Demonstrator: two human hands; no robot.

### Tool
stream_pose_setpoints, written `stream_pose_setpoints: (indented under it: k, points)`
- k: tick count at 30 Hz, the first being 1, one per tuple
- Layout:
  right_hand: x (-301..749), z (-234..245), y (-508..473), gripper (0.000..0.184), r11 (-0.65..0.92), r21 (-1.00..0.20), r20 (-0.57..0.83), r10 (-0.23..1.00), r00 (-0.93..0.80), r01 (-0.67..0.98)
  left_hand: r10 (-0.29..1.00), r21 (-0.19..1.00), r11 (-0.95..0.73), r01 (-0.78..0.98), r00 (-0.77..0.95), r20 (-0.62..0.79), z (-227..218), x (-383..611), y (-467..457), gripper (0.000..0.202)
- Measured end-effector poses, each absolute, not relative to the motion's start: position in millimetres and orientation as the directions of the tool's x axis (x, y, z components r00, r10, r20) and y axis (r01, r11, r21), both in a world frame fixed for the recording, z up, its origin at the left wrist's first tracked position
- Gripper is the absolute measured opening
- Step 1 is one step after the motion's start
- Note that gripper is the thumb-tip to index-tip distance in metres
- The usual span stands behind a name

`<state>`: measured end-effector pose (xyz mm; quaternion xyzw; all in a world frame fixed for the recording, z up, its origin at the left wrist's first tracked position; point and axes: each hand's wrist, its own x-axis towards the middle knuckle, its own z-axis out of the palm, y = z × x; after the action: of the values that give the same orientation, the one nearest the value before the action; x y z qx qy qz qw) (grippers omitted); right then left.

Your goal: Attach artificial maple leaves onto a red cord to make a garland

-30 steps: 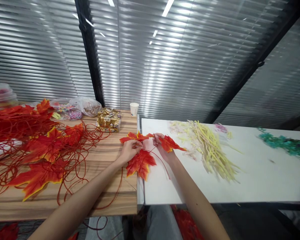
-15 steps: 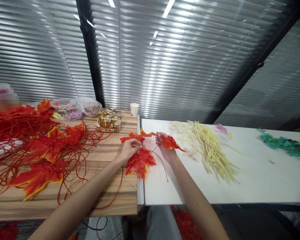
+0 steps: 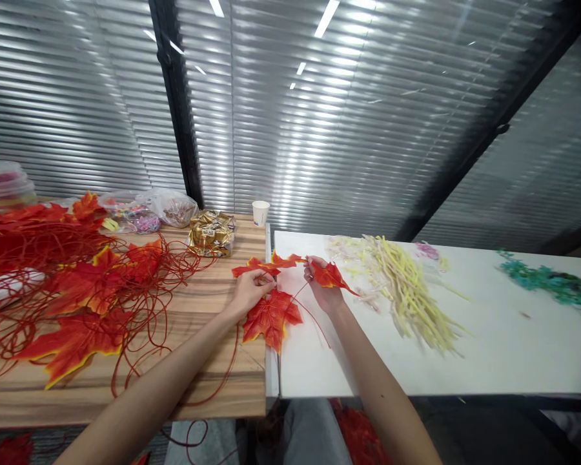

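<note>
My left hand (image 3: 250, 290) is pinched shut on a thin red stem of a red-orange artificial maple leaf sprig (image 3: 270, 318), over the seam between the wooden table (image 3: 208, 361) and the white table (image 3: 489, 349). My right hand (image 3: 322, 284) is closed on another leaf of that sprig (image 3: 333, 276), just to the right. A third leaf (image 3: 266, 264) sticks up between the two hands. A red wire trails from the sprig down past the table edge.
A heap of red maple leaves and red wires (image 3: 62, 284) covers the left of the wooden table. Behind it lie plastic bags of beads (image 3: 140, 213), a gold packet (image 3: 210, 232) and a paper cup (image 3: 260, 212). Yellow strands (image 3: 407, 290) and green foliage (image 3: 552, 281) lie on the white table.
Both hands have drawn slightly closer together on the sprig, and the right hand's leaf has shifted a little. The rest of the tables is unchanged.
</note>
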<state>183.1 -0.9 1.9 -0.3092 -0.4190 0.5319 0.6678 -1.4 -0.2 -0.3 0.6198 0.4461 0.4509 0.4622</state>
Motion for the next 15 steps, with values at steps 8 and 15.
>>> stream_pose_setpoints:
  k: [8,15]
  points:
    - [180.0,0.6,-5.4,0.012,0.276,-0.892,0.262,0.961,0.088,-0.358,0.967,0.951,-0.222,0.214,0.176,0.186,-2.0,-2.7,1.6,0.015]
    - [180.4,0.5,-5.2,0.014,0.271,-0.915,0.265,0.962,0.061,-0.298,0.967,0.95,-0.231,0.21,0.157,0.2,-1.4,-2.7,0.3,0.013]
